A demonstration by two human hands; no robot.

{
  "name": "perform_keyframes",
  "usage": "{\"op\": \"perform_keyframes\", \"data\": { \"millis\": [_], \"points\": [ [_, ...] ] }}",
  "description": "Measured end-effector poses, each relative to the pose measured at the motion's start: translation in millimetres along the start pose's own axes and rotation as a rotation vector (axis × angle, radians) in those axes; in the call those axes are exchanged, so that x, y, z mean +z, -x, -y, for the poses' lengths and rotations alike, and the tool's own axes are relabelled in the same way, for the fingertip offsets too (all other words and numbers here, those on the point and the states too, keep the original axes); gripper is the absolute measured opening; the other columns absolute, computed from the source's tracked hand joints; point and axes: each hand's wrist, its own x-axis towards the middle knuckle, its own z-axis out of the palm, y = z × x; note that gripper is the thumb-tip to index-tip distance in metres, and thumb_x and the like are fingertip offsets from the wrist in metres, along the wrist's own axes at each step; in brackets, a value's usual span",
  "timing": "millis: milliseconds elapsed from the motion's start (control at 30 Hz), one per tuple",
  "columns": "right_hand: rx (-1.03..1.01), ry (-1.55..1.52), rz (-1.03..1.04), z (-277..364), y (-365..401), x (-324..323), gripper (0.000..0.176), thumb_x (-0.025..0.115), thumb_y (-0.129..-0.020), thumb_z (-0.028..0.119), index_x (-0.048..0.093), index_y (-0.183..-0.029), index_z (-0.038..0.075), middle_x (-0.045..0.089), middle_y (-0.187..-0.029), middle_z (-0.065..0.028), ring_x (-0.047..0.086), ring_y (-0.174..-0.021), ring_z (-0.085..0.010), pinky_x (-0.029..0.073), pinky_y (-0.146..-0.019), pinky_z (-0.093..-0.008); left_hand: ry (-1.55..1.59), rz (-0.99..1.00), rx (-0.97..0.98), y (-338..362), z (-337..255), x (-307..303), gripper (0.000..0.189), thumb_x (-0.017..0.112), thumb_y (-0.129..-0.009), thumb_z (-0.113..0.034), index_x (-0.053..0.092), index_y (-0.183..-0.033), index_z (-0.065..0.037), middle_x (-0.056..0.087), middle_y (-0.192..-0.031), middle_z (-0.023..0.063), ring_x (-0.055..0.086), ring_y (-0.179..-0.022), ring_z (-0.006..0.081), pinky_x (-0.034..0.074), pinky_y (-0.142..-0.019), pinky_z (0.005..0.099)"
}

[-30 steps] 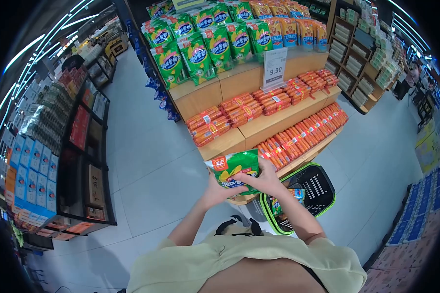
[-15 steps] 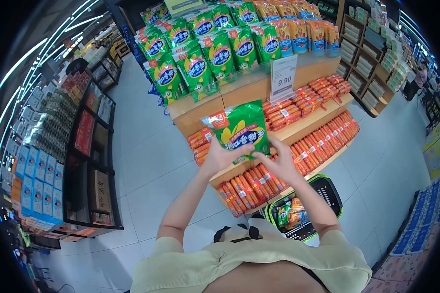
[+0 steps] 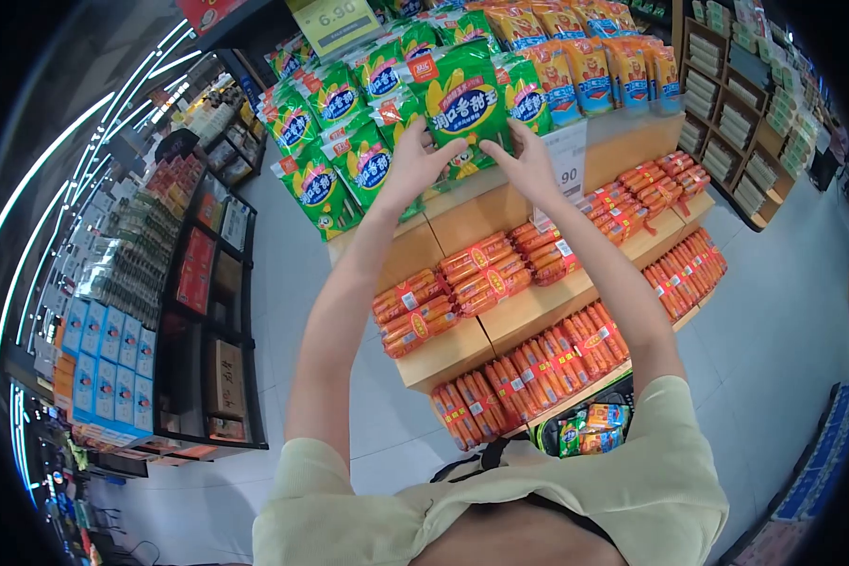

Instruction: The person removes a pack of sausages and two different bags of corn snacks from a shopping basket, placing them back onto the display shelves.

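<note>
Between my two hands is a green snack bag [image 3: 466, 102] with yellow corn pictures, blue oval lettering and a red corner logo. My left hand [image 3: 423, 160] grips its lower left side, thumb across the front. On the lower right side my right hand [image 3: 524, 162] holds it the same way. The bag stands upright at the front of the top shelf, overlapping the rows of similar green bags [image 3: 318, 193] there. Just right of it are orange and blue bags [image 3: 590, 75].
Lower shelves [image 3: 424, 363] carry red-wrapped sausage packs [image 3: 486, 274] in rows. A price sign [image 3: 564, 160] hangs behind my right forearm. Below stands a shopping basket with several bags [image 3: 594, 429] inside. Another display rack [image 3: 203, 292] stands left, shelving [image 3: 736, 123] at the right.
Both hands have carried the green bag up and forward, from in front of the lower shelves to the top shelf. My view has shifted, and my arms are stretched further out.
</note>
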Motion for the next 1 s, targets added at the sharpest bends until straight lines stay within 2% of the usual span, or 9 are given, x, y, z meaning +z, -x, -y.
{"op": "perform_keyframes", "data": {
  "millis": [133, 267, 300, 467, 533, 567, 700, 767, 1000],
  "points": [
    [0.018, 0.31, 0.076, -38, -39, 3, 0.053, 0.071, -0.076, 0.027, 0.053, -0.111, -0.008, 0.061, -0.101, -0.0228, 0.061, -0.093, -0.0321, 0.047, -0.081, -0.0378, 0.057, -0.168, 0.197, -38, 58, 15, 0.046, 0.07, -0.08, -0.014, 0.044, -0.114, 0.003, 0.063, -0.099, 0.0107, 0.062, -0.077, 0.0129, 0.049, -0.061, 0.025],
    [-0.028, 0.939, 0.255, -59, -36, 2, 0.044, 0.066, -0.077, 0.021, 0.055, -0.107, -0.009, 0.061, -0.092, -0.0246, 0.06, -0.085, -0.0375, 0.046, -0.077, -0.0458, -0.423, -0.106, -0.046, -40, 104, 26, 0.042, 0.067, -0.081, -0.023, 0.05, -0.105, 0.007, 0.064, -0.09, 0.0231, 0.065, -0.081, 0.0324, 0.05, -0.07, 0.0378],
    [-0.03, 0.942, 0.262, -59, -34, 4, 0.044, 0.066, -0.077, 0.021, 0.055, -0.107, -0.009, 0.061, -0.092, -0.0246, 0.06, -0.085, -0.0375, 0.046, -0.077, -0.0458, -0.447, -0.144, -0.036, -43, 109, 30, 0.044, 0.064, -0.083, -0.028, 0.051, -0.103, 0.009, 0.062, -0.087, 0.0285, 0.061, -0.085, 0.0412, 0.048, -0.073, 0.0444],
    [0.02, 0.909, 0.156, -45, -31, 10, 0.06, 0.064, -0.077, 0.016, 0.036, -0.124, -0.009, 0.06, -0.086, -0.0231, 0.06, -0.084, -0.0385, 0.047, -0.07, -0.0478, -0.336, -0.156, -0.105, -47, 122, 32, 0.042, 0.061, -0.085, -0.031, 0.051, -0.097, 0.008, 0.061, -0.085, 0.0298, 0.06, -0.085, 0.0447, 0.047, -0.072, 0.0474],
    [-0.026, 0.89, 0.11, -40, -27, 12, 0.064, 0.063, -0.077, 0.014, 0.03, -0.127, -0.008, 0.059, -0.089, -0.0236, 0.06, -0.083, -0.0396, 0.048, -0.069, -0.0485, -0.431, -0.17, -0.056, -46, 119, 32, 0.039, 0.058, -0.09, -0.026, 0.048, -0.101, 0.009, 0.063, -0.077, 0.0199, 0.067, -0.064, 0.0256, 0.052, -0.05, 0.0334],
    [-0.077, 0.867, 0.059, -37, -26, 13, 0.068, 0.063, -0.077, 0.012, 0.025, -0.13, -0.007, 0.057, -0.092, -0.024, 0.06, -0.083, -0.0407, 0.048, -0.068, -0.0492, -0.342, -0.227, -0.105, -45, 116, 36, 0.042, 0.054, -0.09, -0.035, 0.054, -0.093, 0.007, 0.061, -0.082, 0.031, 0.06, -0.081, 0.0456, 0.048, -0.07, 0.0495],
    [-0.049, 0.863, 0.016, -32, -26, 16, 0.064, 0.061, -0.076, 0.008, 0.03, -0.13, -0.003, 0.053, -0.099, -0.0247, 0.058, -0.084, -0.0417, 0.048, -0.072, -0.0487, -0.603, -0.206, -0.111, -45, 104, 44, 0.049, 0.047, -0.092, -0.04, 0.06, -0.084, 0.007, 0.06, -0.078, 0.0313, 0.061, -0.079, 0.0455, 0.049, -0.069, 0.0495],
    [-0.278, 0.984, -0.053, -38, -26, 17, 0.06, 0.061, -0.075, 0.007, 0.035, -0.129, 0.002, 0.05, -0.101, -0.0236, 0.056, -0.084, -0.0403, 0.048, -0.073, -0.048, -0.623, -0.215, -0.122, -45, 103, 46, 0.055, 0.044, -0.093, -0.044, 0.063, -0.078, 0.005, 0.06, -0.075, 0.0311, 0.061, -0.078, 0.0452, 0.049, -0.071, 0.0491],
    [-0.162, 0.975, 0.071, -54, -26, 17, 0.058, 0.065, -0.076, 0.013, 0.039, -0.129, 0.01, 0.053, -0.101, -0.0219, 0.057, -0.084, -0.0407, 0.047, -0.074, -0.0482, -0.464, -0.169, -0.142, -39, 100, 43, 0.048, 0.049, -0.091, -0.041, 0.061, -0.078, 0.003, 0.061, -0.075, 0.0283, 0.061, -0.078, 0.0441, 0.049, -0.07, 0.0494]
  ]
}}
